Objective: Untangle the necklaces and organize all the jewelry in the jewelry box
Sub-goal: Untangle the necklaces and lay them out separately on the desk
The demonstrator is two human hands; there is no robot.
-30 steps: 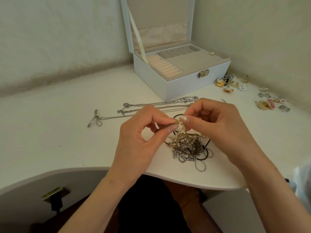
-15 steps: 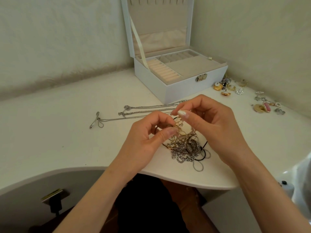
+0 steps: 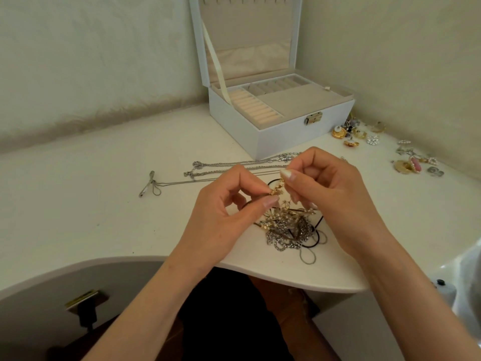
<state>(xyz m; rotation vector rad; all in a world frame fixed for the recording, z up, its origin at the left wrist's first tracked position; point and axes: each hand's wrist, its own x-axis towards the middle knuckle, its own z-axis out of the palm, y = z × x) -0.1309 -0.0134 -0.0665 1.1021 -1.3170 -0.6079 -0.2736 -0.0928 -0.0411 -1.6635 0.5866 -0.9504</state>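
A tangled heap of necklaces [image 3: 289, 227], gold, silver and black cord, lies near the table's front edge. My left hand [image 3: 223, 217] pinches a gold beaded strand [image 3: 276, 191] lifted from the heap. My right hand [image 3: 328, 188] pinches the same strand just above and to the right. Behind my hands, several silver chains [image 3: 234, 165] lie stretched out on the table. The white jewelry box [image 3: 281, 131] stands open at the back with beige ring rolls and compartments.
Loose earrings and brooches [image 3: 348, 134] sit right of the box, more pieces [image 3: 411, 165] further right near the wall. The white table [image 3: 78, 194] curves along its front edge. A drawer handle [image 3: 86, 300] shows below left.
The view has tilted so the box sits lower in frame. My hands still work the gold strand, with my right hand raised slightly and the fingers a little further apart.
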